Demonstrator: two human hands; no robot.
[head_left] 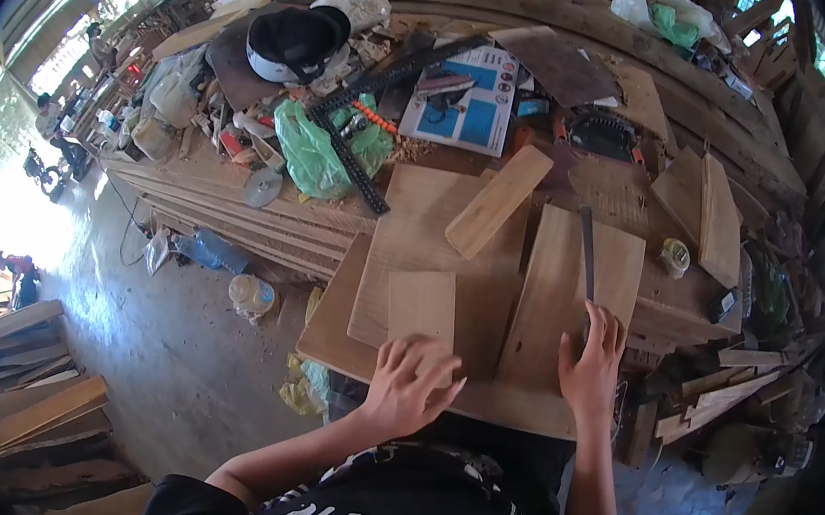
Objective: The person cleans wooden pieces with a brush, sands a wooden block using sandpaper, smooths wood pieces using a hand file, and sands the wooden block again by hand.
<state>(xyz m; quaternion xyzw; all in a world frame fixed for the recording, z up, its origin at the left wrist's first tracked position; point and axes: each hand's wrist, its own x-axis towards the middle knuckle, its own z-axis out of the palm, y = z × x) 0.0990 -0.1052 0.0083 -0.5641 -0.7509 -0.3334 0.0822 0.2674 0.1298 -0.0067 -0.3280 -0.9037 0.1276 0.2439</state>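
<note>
My right hand (593, 359) is closed around the near end of a long, narrow dark file (588, 246). The file lies over a pale wooden board (551, 297), pointing away from me. My left hand (411, 383) is at the near edge of a small rectangular wooden piece (422, 304), with its fingers bent and apart. Whether the fingertips touch the wood I cannot tell. Under the small piece is a wider wooden panel (377, 264). A narrow wooden slat (499, 202) lies slantwise farther back on the boards.
Behind the boards are a green plastic bag (308, 151), a dark perforated metal strip (356, 169), a printed sheet (495, 95) and a cap (289, 43). A small round container (674, 257) stands at the right. Stacked planks (53, 421) lie on the floor at left.
</note>
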